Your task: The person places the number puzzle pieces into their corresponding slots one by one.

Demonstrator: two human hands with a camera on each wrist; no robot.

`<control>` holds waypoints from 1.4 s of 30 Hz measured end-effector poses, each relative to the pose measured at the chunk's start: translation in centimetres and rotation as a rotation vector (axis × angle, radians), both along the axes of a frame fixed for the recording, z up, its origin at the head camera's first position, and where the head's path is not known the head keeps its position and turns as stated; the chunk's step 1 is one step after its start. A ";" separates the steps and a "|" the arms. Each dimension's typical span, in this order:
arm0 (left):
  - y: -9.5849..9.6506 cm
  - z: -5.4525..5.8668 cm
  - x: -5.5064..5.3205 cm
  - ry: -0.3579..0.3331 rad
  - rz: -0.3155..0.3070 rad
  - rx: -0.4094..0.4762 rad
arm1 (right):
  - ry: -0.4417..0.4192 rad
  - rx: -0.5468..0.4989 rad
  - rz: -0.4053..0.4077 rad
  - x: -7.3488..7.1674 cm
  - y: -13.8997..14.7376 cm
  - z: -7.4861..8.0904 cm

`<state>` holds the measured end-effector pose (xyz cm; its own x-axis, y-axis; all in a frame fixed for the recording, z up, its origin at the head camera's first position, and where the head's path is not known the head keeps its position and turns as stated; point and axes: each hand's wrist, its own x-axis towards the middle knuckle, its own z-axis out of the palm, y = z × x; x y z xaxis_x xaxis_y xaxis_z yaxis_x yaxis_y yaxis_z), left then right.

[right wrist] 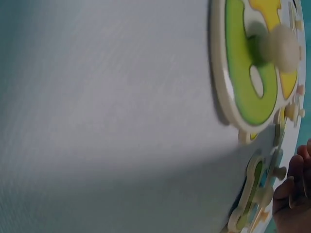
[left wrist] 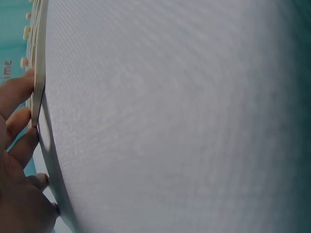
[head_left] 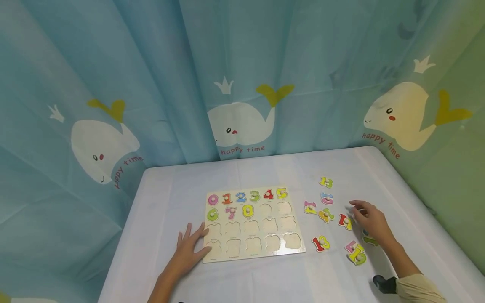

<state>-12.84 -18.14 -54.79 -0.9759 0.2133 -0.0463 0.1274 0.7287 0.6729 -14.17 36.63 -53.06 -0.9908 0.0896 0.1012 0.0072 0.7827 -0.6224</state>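
A wooden number puzzle board (head_left: 253, 225) lies on the table, with knobbed number pieces 0 to 8 set in its upper two rows. My left hand (head_left: 188, 248) rests at its left edge with fingers spread; in the left wrist view the fingertips touch the board's side (left wrist: 40, 53). To the right, my right hand (head_left: 373, 221) hovers over loose pieces with its fingers loosely bent. Nearest to it are a red and yellow piece (head_left: 345, 221) and a green and blue piece (head_left: 370, 239), partly hidden under the wrist. No piece shows between the fingers (right wrist: 296, 165).
Loose pieces around include the 13 (head_left: 326, 182), a pink and blue one (head_left: 327, 198), a red and yellow 18 (head_left: 321, 243), and a yellow-green piece (head_left: 357, 255) overlapping a pink one. A whale-print curtain (head_left: 242, 126) hangs behind the white table (head_left: 170, 193).
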 end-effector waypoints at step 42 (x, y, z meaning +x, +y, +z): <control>0.0 0.0 -0.2 -0.014 -0.001 -0.023 | -0.044 -0.185 -0.426 -0.1 4.4 0.2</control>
<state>-13.00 -18.17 -54.78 -0.9748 0.2134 -0.0649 0.1191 0.7440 0.6575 -14.26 41.03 -52.90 -0.8649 0.5019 0.0039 0.3333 0.5801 -0.7432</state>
